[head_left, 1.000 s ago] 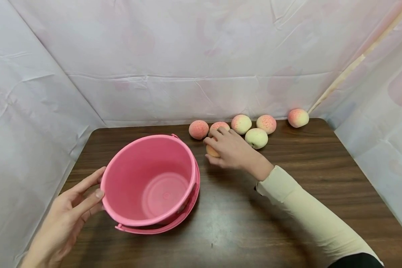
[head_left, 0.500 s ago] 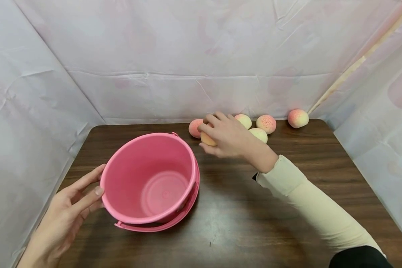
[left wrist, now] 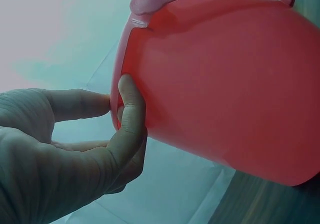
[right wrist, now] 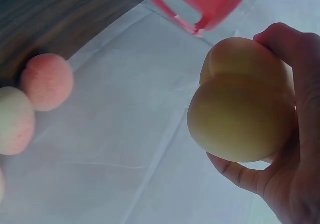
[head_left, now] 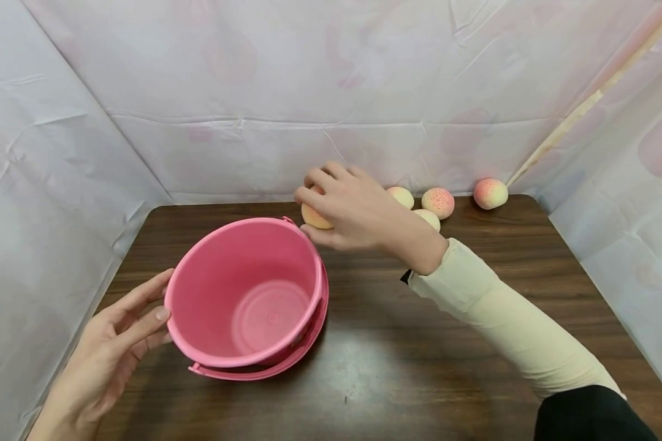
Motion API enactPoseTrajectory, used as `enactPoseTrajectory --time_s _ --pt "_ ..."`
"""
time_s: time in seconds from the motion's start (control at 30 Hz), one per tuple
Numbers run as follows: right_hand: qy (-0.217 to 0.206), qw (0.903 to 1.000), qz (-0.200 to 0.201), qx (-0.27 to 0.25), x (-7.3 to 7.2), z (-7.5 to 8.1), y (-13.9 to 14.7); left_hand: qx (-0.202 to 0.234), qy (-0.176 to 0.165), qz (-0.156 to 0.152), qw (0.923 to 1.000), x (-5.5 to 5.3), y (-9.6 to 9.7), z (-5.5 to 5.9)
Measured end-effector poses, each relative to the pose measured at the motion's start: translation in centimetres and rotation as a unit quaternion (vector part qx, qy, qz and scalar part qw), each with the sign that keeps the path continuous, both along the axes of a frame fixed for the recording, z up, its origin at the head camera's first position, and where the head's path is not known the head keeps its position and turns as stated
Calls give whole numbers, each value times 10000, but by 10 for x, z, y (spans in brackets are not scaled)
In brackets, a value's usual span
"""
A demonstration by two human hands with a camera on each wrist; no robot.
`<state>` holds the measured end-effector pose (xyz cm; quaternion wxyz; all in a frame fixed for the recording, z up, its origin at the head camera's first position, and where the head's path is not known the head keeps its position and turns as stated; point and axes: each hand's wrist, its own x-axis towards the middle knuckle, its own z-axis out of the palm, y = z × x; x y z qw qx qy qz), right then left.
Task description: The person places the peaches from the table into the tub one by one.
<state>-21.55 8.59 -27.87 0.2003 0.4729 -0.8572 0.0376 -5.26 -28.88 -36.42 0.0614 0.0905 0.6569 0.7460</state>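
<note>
A pink bucket (head_left: 226,269) leans on the left half of the table, its mouth facing up towards me and no fruit inside. My left hand (head_left: 107,352) pinches the bucket's left rim; in the left wrist view the thumb and fingers (left wrist: 131,101) sit on either side of that rim. With curled fingers my right hand (head_left: 358,211) holds a yellow-orange peach (head_left: 314,217), just past the bucket's far right rim. Its creased, rounded side fills the grip in the right wrist view. The two pinkish peaches at the back are hidden behind this hand.
Along the table's back edge lie a cream-pink peach (head_left: 401,197), a speckled pink peach (head_left: 438,203) and a pale peach (head_left: 429,219). Another peach (head_left: 491,193) is at the far right corner. The bucket's handle (head_left: 265,372) hangs at its near side. White cloth walls (head_left: 309,73) enclose the table.
My right hand has taken the yellow-orange peach up and to the left, from the front of the row towards the bucket. The left hand and bucket have hardly moved.
</note>
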Motion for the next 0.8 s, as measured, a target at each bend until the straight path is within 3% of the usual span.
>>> enactPoseTrajectory --time_s 0.37,0.8 --pt "64 9990 375 220 10 17 -28 66 -84 -3 9999 -4 2 -1" --pt "-259 9901 976 980 20 9 -57 115 -131 -84 9998 -6 9 3"
